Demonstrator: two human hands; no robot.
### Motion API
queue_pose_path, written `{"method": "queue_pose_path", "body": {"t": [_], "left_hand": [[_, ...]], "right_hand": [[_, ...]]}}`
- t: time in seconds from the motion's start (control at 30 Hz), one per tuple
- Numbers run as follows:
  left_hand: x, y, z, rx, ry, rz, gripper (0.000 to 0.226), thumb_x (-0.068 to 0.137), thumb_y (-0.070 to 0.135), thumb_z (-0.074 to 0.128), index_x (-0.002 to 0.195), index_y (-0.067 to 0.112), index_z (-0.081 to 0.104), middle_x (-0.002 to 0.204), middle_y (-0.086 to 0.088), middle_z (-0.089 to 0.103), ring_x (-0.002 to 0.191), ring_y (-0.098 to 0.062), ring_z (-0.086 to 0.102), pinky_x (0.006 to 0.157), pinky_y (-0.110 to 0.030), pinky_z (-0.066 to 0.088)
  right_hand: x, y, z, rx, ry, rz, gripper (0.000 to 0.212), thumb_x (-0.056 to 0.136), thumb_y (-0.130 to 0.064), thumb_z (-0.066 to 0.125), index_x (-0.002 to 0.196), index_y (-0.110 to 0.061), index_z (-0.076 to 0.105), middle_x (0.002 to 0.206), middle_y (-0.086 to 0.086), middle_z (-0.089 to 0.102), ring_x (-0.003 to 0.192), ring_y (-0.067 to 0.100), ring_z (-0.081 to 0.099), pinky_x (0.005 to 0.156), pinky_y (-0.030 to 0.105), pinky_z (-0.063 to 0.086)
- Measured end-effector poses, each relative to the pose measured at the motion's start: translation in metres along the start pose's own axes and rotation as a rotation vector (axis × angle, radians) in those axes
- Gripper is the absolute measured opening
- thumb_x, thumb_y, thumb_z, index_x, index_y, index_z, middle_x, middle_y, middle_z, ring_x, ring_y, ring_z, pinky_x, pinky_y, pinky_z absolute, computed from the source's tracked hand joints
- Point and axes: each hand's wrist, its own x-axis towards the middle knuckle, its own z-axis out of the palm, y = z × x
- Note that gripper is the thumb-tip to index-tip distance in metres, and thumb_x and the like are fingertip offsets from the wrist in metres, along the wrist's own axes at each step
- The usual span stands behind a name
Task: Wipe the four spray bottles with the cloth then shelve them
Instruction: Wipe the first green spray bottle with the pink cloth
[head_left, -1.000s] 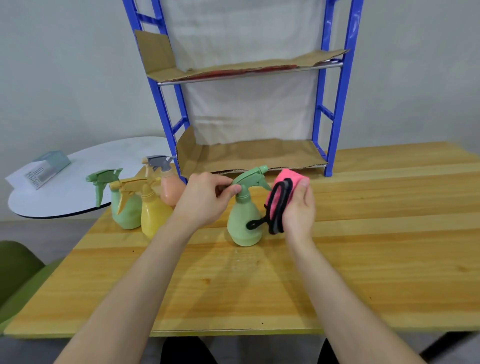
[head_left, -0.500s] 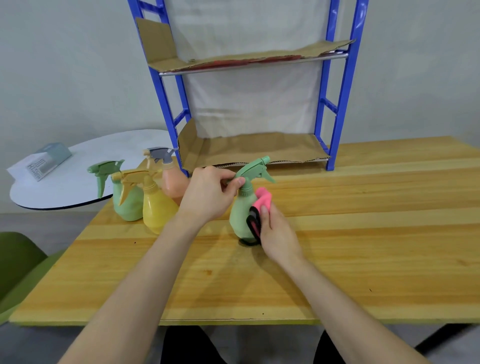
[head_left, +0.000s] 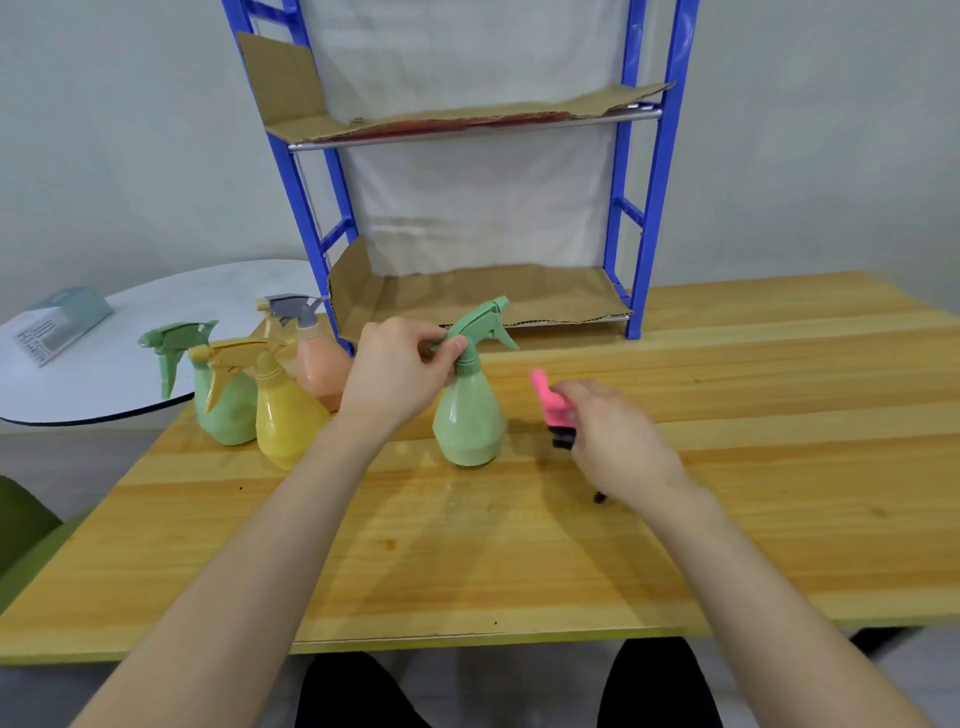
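A pale green spray bottle (head_left: 469, 422) stands upright on the wooden table (head_left: 727, 467) in front of the shelf. My left hand (head_left: 400, 369) grips its trigger head. My right hand (head_left: 618, 441) holds the pink and black cloth (head_left: 553, 408) a little to the right of the bottle, apart from it and blurred. Three more bottles stand together at the left: a green one (head_left: 218, 400), a yellow one (head_left: 283, 415) and an orange one with a grey head (head_left: 322, 369). The blue shelf rack (head_left: 647, 208) has cardboard-lined shelves (head_left: 483, 296) with nothing on them.
A round white side table (head_left: 119, 364) with a small blue-and-white box (head_left: 57, 322) sits left of the wooden table. A green chair (head_left: 21, 525) is at the lower left. The wall stands close behind the rack.
My right hand with the cloth has come off the green bottle's side and moved right, away from it. My left hand keeps its grip on the trigger head.
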Motion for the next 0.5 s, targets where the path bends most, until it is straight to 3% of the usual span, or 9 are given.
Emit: {"method": "queue_pose_path", "body": {"t": [0.07,0.13,0.23,0.37,0.5], "left_hand": [[0.013,0.01,0.016,0.01,-0.013,0.017,0.033,0.102,0.041,0.068,0.078,0.021,0.081,0.063,0.008,0.076,0.065,-0.016,0.076,0.076,-0.04,0.065],[0.031,0.024,0.037,0.031,-0.01,0.039,0.039,0.098,0.051,0.062,0.078,0.023,0.08,0.063,0.009,0.075,0.07,-0.021,0.077,0.081,-0.041,0.064],[0.064,0.049,0.075,0.052,0.003,0.074,0.045,0.094,0.057,0.055,0.073,0.022,0.074,0.062,0.006,0.074,0.071,-0.026,0.075,0.08,-0.043,0.063],[0.096,0.087,0.121,0.044,-0.036,0.081,0.04,0.1,0.048,0.061,0.07,0.023,0.068,0.067,0.001,0.075,0.075,-0.026,0.073,0.085,-0.04,0.062],[0.106,0.106,0.148,0.086,-0.074,0.054,0.035,0.102,0.045,0.064,0.084,0.019,0.078,0.08,-0.007,0.075,0.093,-0.034,0.065,0.075,-0.032,0.045]], "right_hand": [[-0.01,0.019,0.006,-0.111,-0.112,-0.065,0.039,0.099,-0.008,0.051,0.131,-0.026,0.065,0.133,0.002,0.069,0.127,0.028,0.064,0.107,0.041,0.05],[-0.021,0.031,0.024,-0.089,-0.201,-0.079,0.045,0.11,-0.022,0.044,0.154,-0.026,0.054,0.16,-0.001,0.054,0.152,0.021,0.045,0.128,0.039,0.03],[-0.017,0.041,0.036,-0.023,-0.202,-0.091,0.05,0.113,-0.028,0.041,0.163,-0.027,0.043,0.171,-0.004,0.04,0.161,0.016,0.029,0.133,0.035,0.014],[-0.014,0.042,0.036,0.039,-0.177,-0.077,0.049,0.113,-0.027,0.043,0.161,-0.025,0.045,0.169,-0.002,0.042,0.16,0.018,0.03,0.133,0.037,0.015],[-0.017,0.043,0.031,0.16,-0.142,-0.03,0.039,0.11,-0.025,0.052,0.149,-0.021,0.053,0.15,-0.001,0.059,0.142,0.021,0.049,0.12,0.031,0.034]]}}
